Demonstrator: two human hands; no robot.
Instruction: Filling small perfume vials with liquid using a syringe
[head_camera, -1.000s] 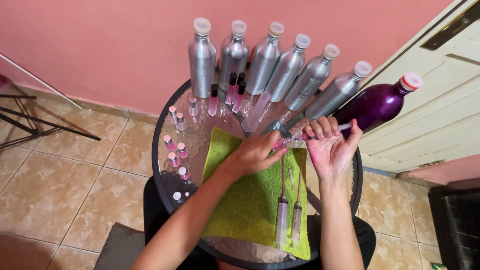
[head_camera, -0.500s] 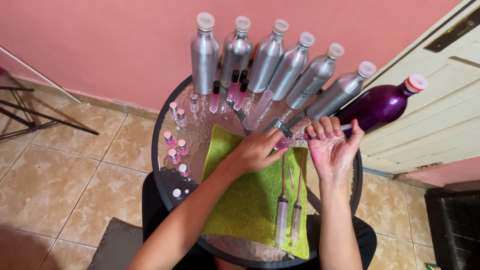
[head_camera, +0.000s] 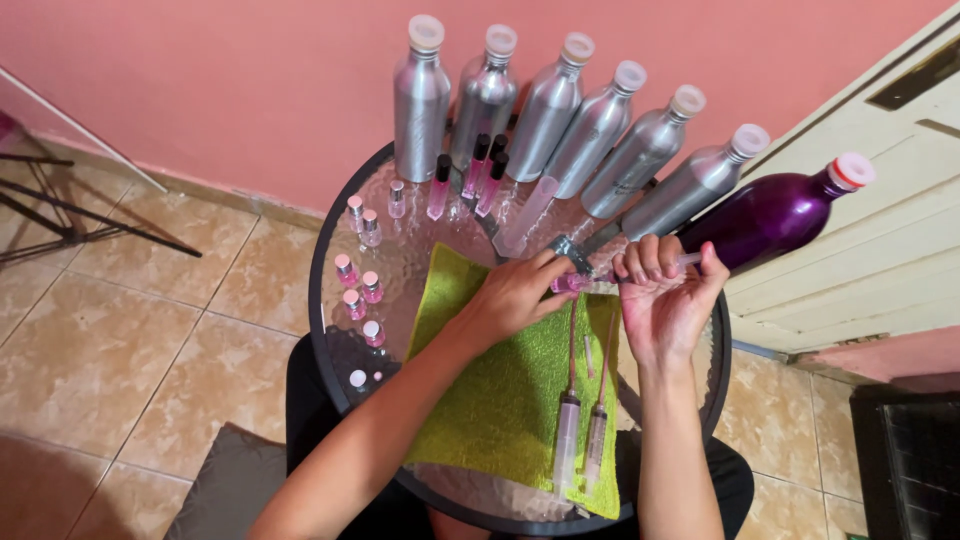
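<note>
1. Holding a small pink vial (head_camera: 568, 283) low over the far edge of the green cloth (head_camera: 500, 390), the left hand (head_camera: 515, 295) is curled shut around it, fingertips pinching its body.
2. Right hand (head_camera: 665, 290) is closed, fingers folded over a clear syringe (head_camera: 640, 268) whose tip meets the vial's mouth; the barrel runs out past the thumb towards the purple bottle (head_camera: 770, 215).
3. Vial looks light, hard and smooth, likely glass, so fragile and apt to slip; a grip on its sides below the neck seems safest. Syringe looks like stiff, light plastic, best held along the barrel.
4. Two more syringes (head_camera: 582, 440) lie side by side on the cloth, near the person, their long needles pointing away towards the hands.
5. Six silver bottles (head_camera: 545, 120) with pale caps stand in a fan along the far rim of the round glass tabletop (head_camera: 330, 270), the purple one at their right end.
6. Pink tubes with black caps (head_camera: 470, 170) and a clear measuring tube (head_camera: 527, 215) stand just before the silver bottles, close behind the hands; a careless lift could knock them.
7. Small pink bottles (head_camera: 360, 290) cluster at the left of the cloth, apart from the hands.
</note>
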